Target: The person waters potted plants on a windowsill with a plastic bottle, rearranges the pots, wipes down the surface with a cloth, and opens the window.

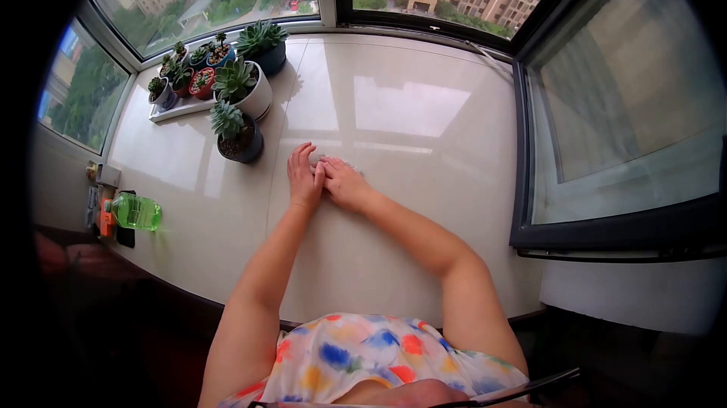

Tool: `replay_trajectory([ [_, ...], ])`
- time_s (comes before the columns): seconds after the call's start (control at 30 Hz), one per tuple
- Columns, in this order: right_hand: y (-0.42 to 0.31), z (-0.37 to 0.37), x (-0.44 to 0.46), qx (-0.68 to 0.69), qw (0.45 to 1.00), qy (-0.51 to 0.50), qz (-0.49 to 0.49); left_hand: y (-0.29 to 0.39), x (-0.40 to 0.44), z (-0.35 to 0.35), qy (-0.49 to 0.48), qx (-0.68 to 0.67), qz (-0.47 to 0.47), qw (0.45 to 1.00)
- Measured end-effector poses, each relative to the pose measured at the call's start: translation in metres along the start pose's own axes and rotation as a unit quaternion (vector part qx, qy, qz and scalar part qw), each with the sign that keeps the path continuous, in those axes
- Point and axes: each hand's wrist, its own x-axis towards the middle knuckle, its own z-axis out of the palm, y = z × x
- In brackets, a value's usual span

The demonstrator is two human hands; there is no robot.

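Note:
My right hand lies palm down on a small pale grey piece of what looks like cloth, pressing it to the white tiled sill. Only bits of the cloth show past the fingers. Against it on the left, my left hand stands partly on its edge, fingers slightly curved and apart. Its thumb side touches the right fingers, and no object shows in it. The nearest pot is a dark one with a succulent, up and to the left of both hands.
Several potted succulents stand at the back left, some on a white tray. A white pot is among them. At the left edge lies a bottle of green liquid beside an orange item. A dark-framed window sash swings inward at right.

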Motion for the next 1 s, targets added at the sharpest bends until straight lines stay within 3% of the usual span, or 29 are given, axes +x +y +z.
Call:
replay_trajectory([
  [0.1,0.022,-0.053,-0.028,-0.002,0.995,0.061,0.079,0.001,0.001,0.000,-0.009,0.004,0.008,1.000],
  [0.17,0.066,-0.076,-0.069,-0.080,0.972,0.101,0.198,-0.001,0.000,0.002,-0.014,0.023,0.013,1.000],
  [0.23,0.099,-0.112,-0.121,-0.213,0.914,0.134,0.317,-0.005,-0.001,0.005,-0.014,0.033,0.012,0.999],
  [0.33,0.117,-0.146,-0.201,-0.261,0.804,0.173,0.505,-0.002,0.000,0.007,-0.009,0.022,0.004,1.000],
  [0.43,0.090,-0.142,-0.216,-0.251,0.764,0.160,0.573,0.000,0.001,0.005,-0.005,-0.008,0.004,1.000],
  [0.53,0.045,-0.110,-0.178,-0.192,0.815,0.130,0.532,-0.009,0.002,0.009,-0.002,-0.039,0.006,0.999],
  [0.7,-0.048,-0.032,-0.082,-0.116,0.928,0.067,0.349,-0.009,-0.010,0.001,-0.014,-0.047,0.025,0.998],
  [0.83,-0.131,0.026,-0.037,-0.019,0.979,0.051,0.195,0.017,-0.051,-0.074,0.002,-0.159,-0.029,0.987],
  [0.93,-0.186,0.051,-0.023,0.052,0.995,0.019,0.079,0.002,-0.104,-0.136,-0.006,-0.088,-0.071,0.994],
  [1.0,-0.213,0.055,-0.024,0.093,0.996,-0.011,0.002,-0.010,-0.138,-0.172,-0.007,0.000,-0.029,1.000],
])
